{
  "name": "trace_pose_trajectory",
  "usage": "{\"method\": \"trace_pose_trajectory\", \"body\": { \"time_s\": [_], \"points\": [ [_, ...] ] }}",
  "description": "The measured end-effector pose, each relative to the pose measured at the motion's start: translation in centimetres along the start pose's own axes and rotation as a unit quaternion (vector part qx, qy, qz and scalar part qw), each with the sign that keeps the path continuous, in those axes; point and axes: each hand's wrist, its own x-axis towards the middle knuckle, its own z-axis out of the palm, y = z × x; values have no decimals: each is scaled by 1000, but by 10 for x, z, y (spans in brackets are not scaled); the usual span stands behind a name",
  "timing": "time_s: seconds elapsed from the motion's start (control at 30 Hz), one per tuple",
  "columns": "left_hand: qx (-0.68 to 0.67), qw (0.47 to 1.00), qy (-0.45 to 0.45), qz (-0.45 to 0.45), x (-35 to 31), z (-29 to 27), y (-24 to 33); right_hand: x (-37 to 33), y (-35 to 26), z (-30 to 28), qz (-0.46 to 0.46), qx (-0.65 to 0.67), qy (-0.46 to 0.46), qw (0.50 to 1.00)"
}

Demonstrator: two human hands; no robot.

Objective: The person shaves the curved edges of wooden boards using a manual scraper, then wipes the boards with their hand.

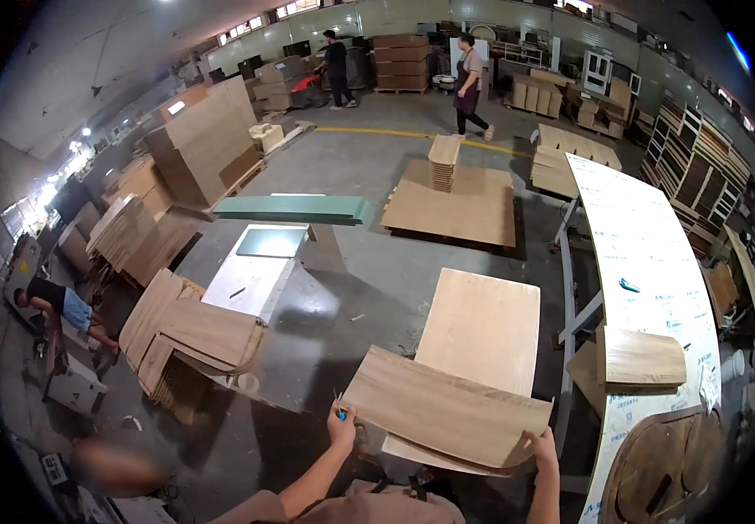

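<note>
A wide wood-grain panel [447,409] is held level in front of me, one hand at each end. My left hand [341,426] is closed at its left end, with a small blue object [341,414] also in the fingers; a thin tip sticks up there, but its kind is unclear. At the opposite end, the fingers of my right hand [543,447] are closed on the panel's edge. Beneath it lies a paler wood panel [482,323], partly covered by the held one.
On the right, a long white-topped table [635,253] carries stacked wooden boards [644,358] and a blue tool [629,286]. Left stands a pile of curved wood panels [211,336], near a green board [290,208]. Farther off, two people walk; another person [72,306] bends at far left.
</note>
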Motion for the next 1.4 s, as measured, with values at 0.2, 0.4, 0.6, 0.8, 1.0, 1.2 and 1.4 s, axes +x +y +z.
{"method": "trace_pose_trajectory", "body": {
  "time_s": [0.2,0.4,0.6,0.8,1.0,1.2,1.4],
  "points": [
    [69,988,89,109,41,-5,-60,36,12,14,-38,-43,66,996],
    [152,973,21,171,48,-41,-72,29,-15,37,-30,-302,211,929],
    [63,979,-172,-89,23,-96,-64,2,-86,184,-379,-390,168,822],
    [342,929,-132,56,31,-105,-60,15,-84,291,-431,-407,73,802],
    [429,892,-85,117,13,-95,2,-11,-96,314,-427,-435,77,789],
    [505,846,-110,129,43,-56,8,-5,-101,301,-402,-437,99,799],
    [566,803,-162,92,51,-49,17,1,-99,307,-388,-435,103,806]
  ]
}}
